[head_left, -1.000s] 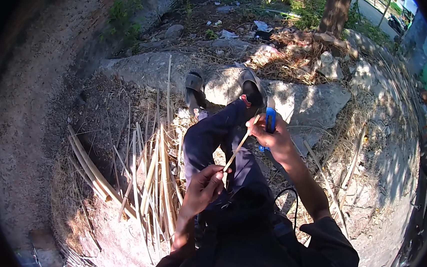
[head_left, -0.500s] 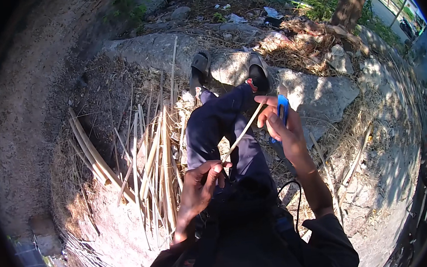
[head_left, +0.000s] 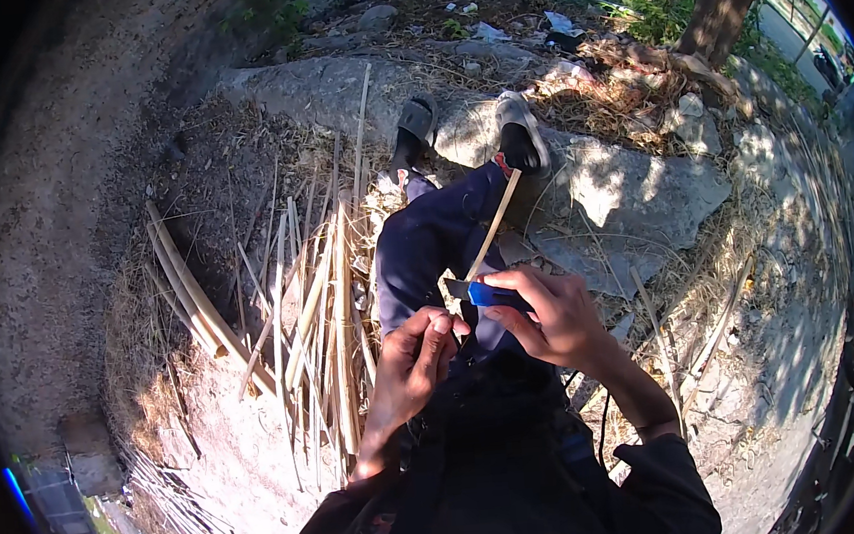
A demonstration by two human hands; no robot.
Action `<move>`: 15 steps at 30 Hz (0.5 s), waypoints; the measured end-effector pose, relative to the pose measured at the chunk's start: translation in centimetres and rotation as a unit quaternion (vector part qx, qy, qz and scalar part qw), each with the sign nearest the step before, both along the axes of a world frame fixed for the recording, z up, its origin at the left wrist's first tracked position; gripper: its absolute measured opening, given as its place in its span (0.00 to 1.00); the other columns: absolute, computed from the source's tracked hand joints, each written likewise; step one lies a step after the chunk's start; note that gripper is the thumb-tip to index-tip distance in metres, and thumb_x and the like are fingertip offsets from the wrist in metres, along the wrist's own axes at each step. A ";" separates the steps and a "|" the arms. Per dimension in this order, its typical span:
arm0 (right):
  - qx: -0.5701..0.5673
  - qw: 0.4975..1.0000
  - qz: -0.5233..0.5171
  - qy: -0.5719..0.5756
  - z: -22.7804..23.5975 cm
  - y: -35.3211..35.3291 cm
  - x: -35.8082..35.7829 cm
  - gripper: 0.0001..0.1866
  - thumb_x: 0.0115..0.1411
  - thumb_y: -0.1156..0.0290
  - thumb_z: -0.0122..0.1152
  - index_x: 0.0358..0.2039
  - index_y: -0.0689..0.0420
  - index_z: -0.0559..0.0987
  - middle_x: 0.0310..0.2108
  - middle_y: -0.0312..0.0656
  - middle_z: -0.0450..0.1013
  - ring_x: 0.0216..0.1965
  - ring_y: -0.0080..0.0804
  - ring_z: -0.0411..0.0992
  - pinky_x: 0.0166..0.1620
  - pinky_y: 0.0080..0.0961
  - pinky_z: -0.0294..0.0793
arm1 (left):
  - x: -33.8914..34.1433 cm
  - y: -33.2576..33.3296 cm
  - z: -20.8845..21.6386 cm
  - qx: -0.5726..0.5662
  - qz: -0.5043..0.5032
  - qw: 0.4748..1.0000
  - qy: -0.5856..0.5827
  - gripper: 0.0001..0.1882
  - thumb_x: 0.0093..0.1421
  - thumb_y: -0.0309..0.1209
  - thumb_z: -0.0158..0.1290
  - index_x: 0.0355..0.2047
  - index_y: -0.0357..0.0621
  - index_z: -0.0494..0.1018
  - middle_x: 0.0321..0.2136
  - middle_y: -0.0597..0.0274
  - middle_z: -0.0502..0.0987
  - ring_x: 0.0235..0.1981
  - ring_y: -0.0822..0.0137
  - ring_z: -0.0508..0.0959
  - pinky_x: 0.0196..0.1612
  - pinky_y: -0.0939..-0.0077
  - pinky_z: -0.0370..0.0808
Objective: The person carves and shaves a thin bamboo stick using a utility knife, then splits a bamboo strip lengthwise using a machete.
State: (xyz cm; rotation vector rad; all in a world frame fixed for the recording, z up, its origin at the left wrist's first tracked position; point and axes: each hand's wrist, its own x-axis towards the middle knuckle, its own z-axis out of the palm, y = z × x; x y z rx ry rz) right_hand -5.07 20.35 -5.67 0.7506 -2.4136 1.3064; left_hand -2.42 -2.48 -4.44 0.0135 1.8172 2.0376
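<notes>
Pale strip (head_left: 498, 219), slim, straight and sunlit, slanting over the dark trousers (head_left: 411, 250), far end rightward; fingers of the left hand (head_left: 407, 374) pinch its near end, fingers of the right hand (head_left: 564, 324) clamp a blue cutter (head_left: 498, 298), blade leftward.

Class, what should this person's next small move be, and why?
Probably slide the blue utility knife lightly outward along the thin wooden strip: the right hand holds its blade at the strip, close to the left hand's fingertips, and the strip's free end points away.
</notes>
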 end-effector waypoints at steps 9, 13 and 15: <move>-0.022 0.998 -0.043 0.039 -0.6 -0.4 0.0 0.15 0.62 0.68 0.72 0.48 0.57 0.82 0.37 0.41 0.83 0.32 0.40 0.84 0.32 0.32 0.82 | 0.1 0.5 -0.2 -0.078 0.028 0.994 0.075 0.16 0.79 0.34 0.47 0.39 0.38 0.79 0.22 0.74 0.70 0.22 0.83 0.63 0.26 0.83 0.58; -0.026 0.998 -0.046 0.039 -1.3 -0.1 -0.2 0.15 0.62 0.69 0.72 0.48 0.57 0.83 0.38 0.43 0.84 0.33 0.41 0.84 0.33 0.31 0.83 | -0.2 0.8 -0.4 -0.103 0.030 0.988 0.108 0.15 0.79 0.34 0.47 0.39 0.36 0.78 0.24 0.70 0.73 0.25 0.81 0.66 0.29 0.81 0.63; -0.028 0.997 -0.046 0.054 -1.6 0.1 -0.4 0.15 0.62 0.69 0.72 0.48 0.57 0.83 0.37 0.43 0.84 0.33 0.41 0.84 0.33 0.31 0.83 | -0.4 0.8 -0.5 -0.109 0.023 0.989 0.101 0.16 0.79 0.34 0.47 0.39 0.36 0.78 0.24 0.70 0.72 0.25 0.81 0.66 0.29 0.81 0.63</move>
